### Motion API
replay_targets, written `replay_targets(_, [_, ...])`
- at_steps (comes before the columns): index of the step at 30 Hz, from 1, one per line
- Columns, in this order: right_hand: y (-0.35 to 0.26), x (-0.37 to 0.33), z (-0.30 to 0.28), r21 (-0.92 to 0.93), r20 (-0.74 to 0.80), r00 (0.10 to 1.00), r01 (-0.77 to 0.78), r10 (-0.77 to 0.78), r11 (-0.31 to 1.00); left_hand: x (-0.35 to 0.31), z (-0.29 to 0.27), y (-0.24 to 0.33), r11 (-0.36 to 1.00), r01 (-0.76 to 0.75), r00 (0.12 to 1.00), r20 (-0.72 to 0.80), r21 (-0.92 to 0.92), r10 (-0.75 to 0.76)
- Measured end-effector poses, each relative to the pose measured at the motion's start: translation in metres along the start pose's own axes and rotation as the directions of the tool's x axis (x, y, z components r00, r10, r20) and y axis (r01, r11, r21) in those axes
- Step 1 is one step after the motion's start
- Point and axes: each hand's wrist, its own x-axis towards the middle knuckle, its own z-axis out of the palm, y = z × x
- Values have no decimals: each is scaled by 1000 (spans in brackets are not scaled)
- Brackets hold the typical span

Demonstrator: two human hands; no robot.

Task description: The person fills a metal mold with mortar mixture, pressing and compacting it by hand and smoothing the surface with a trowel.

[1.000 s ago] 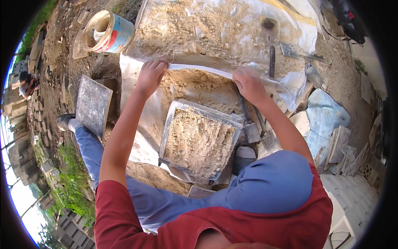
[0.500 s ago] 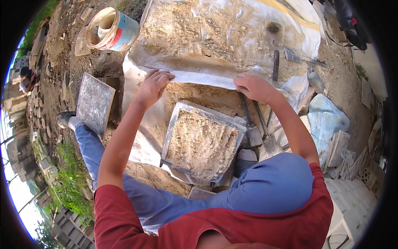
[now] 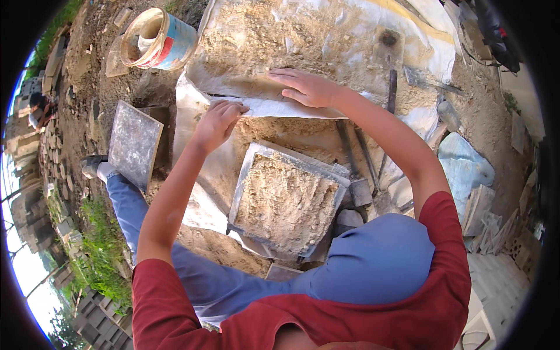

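Note:
My left hand point(image 3: 220, 125) pinches the folded edge of a white sheet point(image 3: 286, 108), which is dusted with a sandy mix point(image 3: 262, 46) on its far part. Just beyond that fold, my right hand point(image 3: 306, 87) lies with fingers stretched toward the left, over or against the sandy mix; nothing is in it. Nearer to me, a square frame mould point(image 3: 242, 175) sits tilted on the ground, filled with crumbly pale mix point(image 3: 289, 204). Long-handled tools point(image 3: 367, 157) lie at the mould's right side, partly under my right forearm.
A blue and white bucket point(image 3: 172, 41) stands at the far left, near a flat grey slab point(image 3: 135, 143). A trowel point(image 3: 417, 79) and a dark handle point(image 3: 392, 90) lie at the far right, with a light-blue plastic sheet point(image 3: 464, 166) closer. Another person point(image 3: 41, 111) is off to the left.
My right hand has let go of the sheet's fold and moved left and away from me, its fingers now stretched out. My left hand stays on the fold.

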Motion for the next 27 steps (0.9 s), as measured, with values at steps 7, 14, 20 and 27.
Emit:
replay_targets(7, [13, 34, 20, -119, 116, 992, 67, -53, 991, -2, 2, -2, 1000, 15, 1000, 5, 14, -15])
replay_targets(14, [47, 57, -1, -371, 178, 976, -48, 122, 927, -4, 2, -5, 1000, 13, 1000, -20, -11, -13])
replay_targets(20, [65, 32, -15, -434, -139, 971, -236, 194, 869, 11, -7, -8, 995, 38, 998, 48, -91, -34])
replay_targets(27, [31, 16, 14, -530, -69, 991, 57, -110, 846, 44, 11, -32, 927, 375, 926, 33, 21, -376])
